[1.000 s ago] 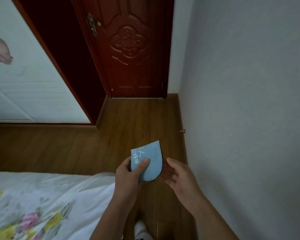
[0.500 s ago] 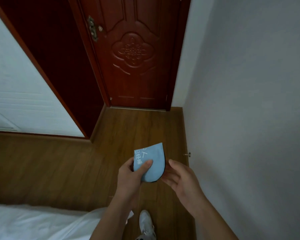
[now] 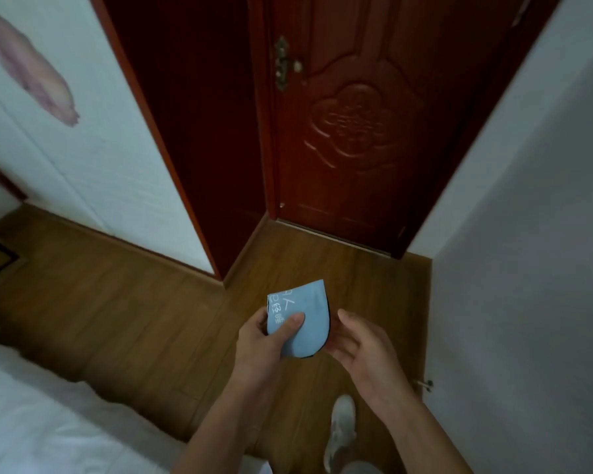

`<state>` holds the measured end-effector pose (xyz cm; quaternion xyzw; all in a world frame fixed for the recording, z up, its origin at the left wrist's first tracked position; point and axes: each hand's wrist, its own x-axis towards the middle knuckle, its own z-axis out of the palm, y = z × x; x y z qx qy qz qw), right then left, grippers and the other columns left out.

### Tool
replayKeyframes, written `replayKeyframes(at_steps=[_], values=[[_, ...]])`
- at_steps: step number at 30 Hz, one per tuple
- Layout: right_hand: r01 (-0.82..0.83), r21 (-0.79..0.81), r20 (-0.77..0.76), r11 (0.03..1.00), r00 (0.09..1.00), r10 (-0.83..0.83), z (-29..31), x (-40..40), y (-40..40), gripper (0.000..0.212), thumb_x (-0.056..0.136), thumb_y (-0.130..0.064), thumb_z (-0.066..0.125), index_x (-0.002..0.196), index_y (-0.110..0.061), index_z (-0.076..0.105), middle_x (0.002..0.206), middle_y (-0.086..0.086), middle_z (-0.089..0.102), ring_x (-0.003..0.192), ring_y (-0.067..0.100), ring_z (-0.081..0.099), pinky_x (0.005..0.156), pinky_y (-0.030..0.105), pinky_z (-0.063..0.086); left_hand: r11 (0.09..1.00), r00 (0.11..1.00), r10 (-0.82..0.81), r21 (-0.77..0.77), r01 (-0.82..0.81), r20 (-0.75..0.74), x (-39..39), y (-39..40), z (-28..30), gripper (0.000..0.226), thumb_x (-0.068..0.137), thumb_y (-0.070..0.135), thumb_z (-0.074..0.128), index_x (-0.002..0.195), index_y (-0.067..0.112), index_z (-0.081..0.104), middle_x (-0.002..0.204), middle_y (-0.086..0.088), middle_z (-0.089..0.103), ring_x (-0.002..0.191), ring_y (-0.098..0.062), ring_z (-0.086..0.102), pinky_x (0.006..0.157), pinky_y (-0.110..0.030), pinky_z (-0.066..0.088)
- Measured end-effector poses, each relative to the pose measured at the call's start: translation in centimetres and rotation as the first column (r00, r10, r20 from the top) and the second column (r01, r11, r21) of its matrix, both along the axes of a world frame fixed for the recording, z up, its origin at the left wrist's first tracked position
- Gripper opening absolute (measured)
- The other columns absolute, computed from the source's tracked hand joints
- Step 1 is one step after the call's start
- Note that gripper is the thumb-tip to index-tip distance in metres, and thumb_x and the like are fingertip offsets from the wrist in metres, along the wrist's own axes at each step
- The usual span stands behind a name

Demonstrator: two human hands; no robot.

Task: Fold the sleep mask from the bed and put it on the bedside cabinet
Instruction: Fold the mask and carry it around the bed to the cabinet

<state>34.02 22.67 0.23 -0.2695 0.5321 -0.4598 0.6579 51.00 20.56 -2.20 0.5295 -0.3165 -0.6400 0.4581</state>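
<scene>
A light-blue sleep mask (image 3: 307, 319) with white lettering and a dark edge is folded in half and held over the wooden floor. My left hand (image 3: 264, 340) pinches it, thumb on its front face. My right hand (image 3: 363, 347) hovers just right of the mask with its fingers spread, at or near the mask's dark edge; whether it touches I cannot tell. The white bed (image 3: 48, 422) fills the lower left corner. No bedside cabinet is in view.
A dark red carved door (image 3: 356, 124) stands shut straight ahead, with a grey wall (image 3: 528, 268) close on the right. A white wardrobe panel (image 3: 83, 148) lies to the left. A doorstop (image 3: 425, 383) sticks out low on the right wall. My white shoe (image 3: 339, 429) is on the floor.
The view has swung and tilted, so the door now sits right of centre and more of the white panel shows. Both hands keep the same pose around the folded mask.
</scene>
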Motion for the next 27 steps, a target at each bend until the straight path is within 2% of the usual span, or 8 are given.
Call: replayKeyframes(at_steps=[7,11,14,17,21,23,27], values=[[-0.218,0.031,0.035,0.975,0.976,0.217,-1.1,2.9,-13.2,0.031,0.073,-0.043,0.071,0.097,-0.025,0.081,0.104,0.008,0.080,0.101,0.022,0.075,0.080,0.033,0.058,0.977,0.978,0.206,0.051,-0.208,0.036,2.8,-8.7,-1.3,0.044,0.080,0.025,0.081,0.120,0.013,0.066,0.113,-0.011,0.077,0.099,-0.031,0.075,0.082,-0.048,0.062],[-0.354,0.039,0.052,0.934,0.935,0.352,-1.5,4.0,-21.3,0.028,0.076,-0.044,0.071,0.098,-0.029,0.080,0.106,0.006,0.080,0.104,0.021,0.074,0.083,0.033,0.057,0.933,0.935,0.353,0.062,-0.354,0.022,3.4,-14.6,-0.6,0.043,0.080,0.023,0.080,0.119,0.012,0.066,0.111,-0.012,0.077,0.098,-0.031,0.075,0.074,-0.039,0.062],[-0.453,0.042,0.057,0.890,0.891,0.451,-1.6,4.9,-26.3,0.027,0.080,-0.044,0.071,0.100,-0.027,0.079,0.107,0.006,0.079,0.105,0.021,0.074,0.083,0.031,0.057,0.893,0.896,0.445,0.072,-0.444,0.011,3.6,-18.2,0.3,0.048,0.076,0.027,0.081,0.119,0.013,0.065,0.111,-0.010,0.077,0.099,-0.029,0.075,0.075,-0.038,0.062],[-0.539,0.040,0.059,0.841,0.842,0.537,-1.5,6.9,-30.1,0.022,0.085,-0.039,0.071,0.099,-0.025,0.080,0.105,0.007,0.079,0.105,0.023,0.074,0.084,0.034,0.057,0.834,0.837,0.547,0.083,-0.545,0.005,4.8,-20.4,0.8,0.050,0.076,0.028,0.082,0.121,0.013,0.065,0.112,-0.009,0.077,0.100,-0.028,0.075,0.076,-0.038,0.062],[-0.666,0.030,0.096,0.745,0.744,0.661,-1.5,10.9,-33.2,0.035,0.076,-0.043,0.072,0.104,-0.022,0.079,0.108,0.009,0.079,0.104,0.024,0.074,0.085,0.036,0.057,0.733,0.737,0.675,0.086,-0.675,0.030,7.2,-21.3,0.5,0.050,0.076,0.027,0.083,0.121,0.012,0.066,0.113,-0.010,0.077,0.101,-0.030,0.075,0.078,-0.041,0.061],[-0.720,0.022,0.103,0.694,0.692,0.715,-1.6,13.4,-34.1,0.036,0.075,-0.043,0.072,0.102,-0.022,0.080,0.107,0.009,0.079,0.103,0.024,0.074,0.084,0.037,0.057,0.673,0.678,0.734,0.092,-0.734,0.038,8.8,-21.2,0.2,0.050,0.075,0.029,0.085,0.119,0.012,0.068,0.113,-0.011,0.077,0.101,-0.031,0.075,0.078,-0.042,0.062],[-0.804,0.016,0.088,0.595,0.594,0.800,-2.0,18.8,-35.5,0.032,0.078,-0.042,0.072,0.103,-0.022,0.079,0.106,0.008,0.079,0.103,0.024,0.074,0.088,0.040,0.058,0.569,0.575,0.816,0.099,-0.816,0.054,12.6,-20.9,-0.5,0.048,0.072,0.030,0.086,0.114,0.011,0.071,0.109,-0.012,0.078,0.098,-0.031,0.076,0.072,-0.037,0.062]])
